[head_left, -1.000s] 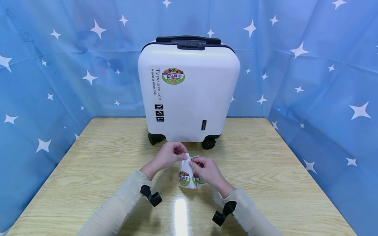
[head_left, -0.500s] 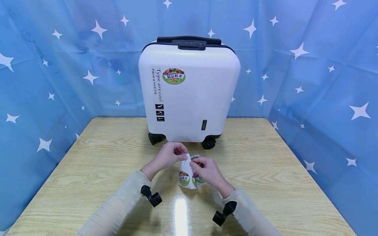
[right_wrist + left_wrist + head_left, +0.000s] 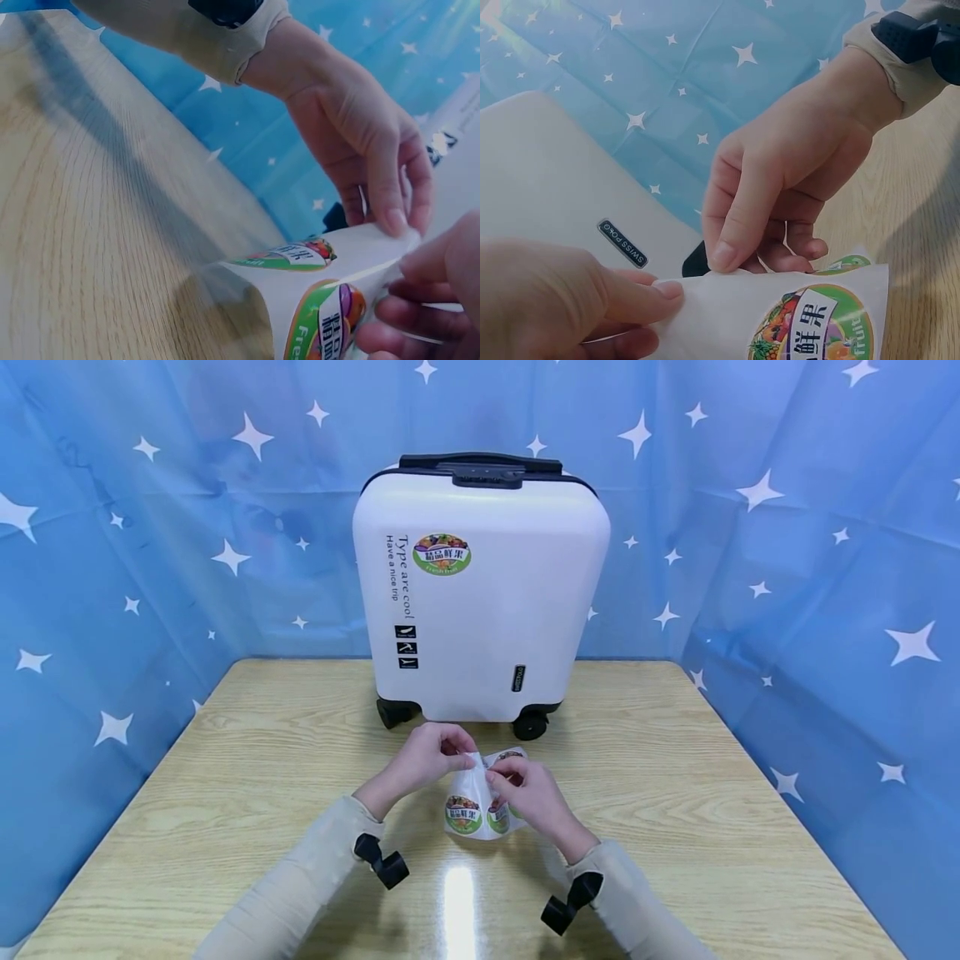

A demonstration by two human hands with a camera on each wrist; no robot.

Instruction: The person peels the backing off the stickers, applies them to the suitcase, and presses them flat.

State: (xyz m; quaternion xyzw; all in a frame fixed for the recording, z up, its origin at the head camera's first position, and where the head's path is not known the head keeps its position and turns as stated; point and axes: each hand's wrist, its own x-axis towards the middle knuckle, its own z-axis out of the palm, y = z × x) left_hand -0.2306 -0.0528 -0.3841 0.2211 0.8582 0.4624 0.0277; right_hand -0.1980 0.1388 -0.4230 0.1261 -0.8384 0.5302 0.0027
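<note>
Head view: high, farther off, facing forward-down; wrist views: close, looking across, sharing sticker sheet [image 3: 731, 311].

The person's two arms, left [image 3: 281, 881] and right [image 3: 637, 902], both in beige cloth sleeves, extend from the near side over the light wood-grain tabletop [image 3: 217, 777] and slant inward to each other. The bare left hand [image 3: 429, 758] is a little nearer to the far edge of this tabletop than the bare right hand [image 3: 531, 793]. Both are about midway between its left and right edges, and they stand just beside each other. The left wrist [image 3: 377, 795] and the right wrist [image 3: 576, 842] show bare below the cuffs. Each hand makes a pinch between thumb and forefinger. The right thumb [image 3: 744, 214] points downward, and the other fingers of this hand are bent loosely behind it.
</note>
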